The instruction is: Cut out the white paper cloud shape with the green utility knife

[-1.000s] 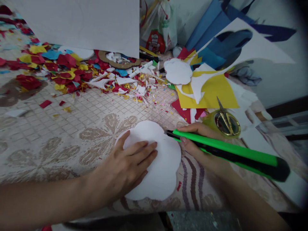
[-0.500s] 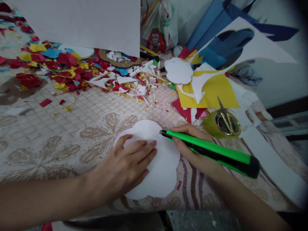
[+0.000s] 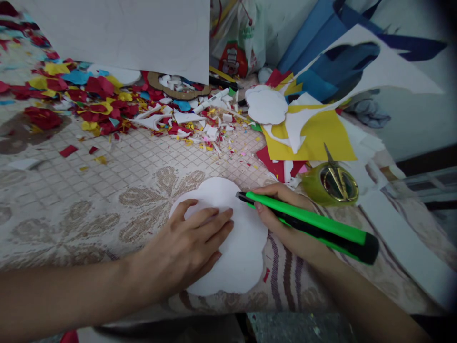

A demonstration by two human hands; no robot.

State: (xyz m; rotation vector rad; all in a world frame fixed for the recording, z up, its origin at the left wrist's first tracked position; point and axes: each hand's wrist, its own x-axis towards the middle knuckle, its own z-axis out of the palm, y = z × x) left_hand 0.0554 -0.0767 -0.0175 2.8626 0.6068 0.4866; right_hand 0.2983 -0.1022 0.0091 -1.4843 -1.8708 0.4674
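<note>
A white scalloped board cutout point(image 3: 235, 257) lies flat near the table's front edge. Spread across its left part is my left hand point(image 3: 194, 238), fingers apart and pressing down on it. My right hand point(image 3: 282, 214) grips a green and black utility knife point(image 3: 314, 221) from the right side. The knife's tip is over the cutout's upper right edge; whether the blade touches the board I cannot tell. The palm side of my left hand is hidden.
Coloured paper scraps point(image 3: 103, 102) and white offcuts cover the back. Scissors point(image 3: 333, 166) rest on a tape roll point(image 3: 328, 186) at right, by yellow paper point(image 3: 321, 136). A smaller white cutout point(image 3: 266, 105) and a blue bag point(image 3: 310, 43) are behind. A large white sheet point(image 3: 132, 33) stands at the back.
The rear end of the utility knife has swung slightly left, and its tip has shifted a little left. My left hand stays on the white cutout.
</note>
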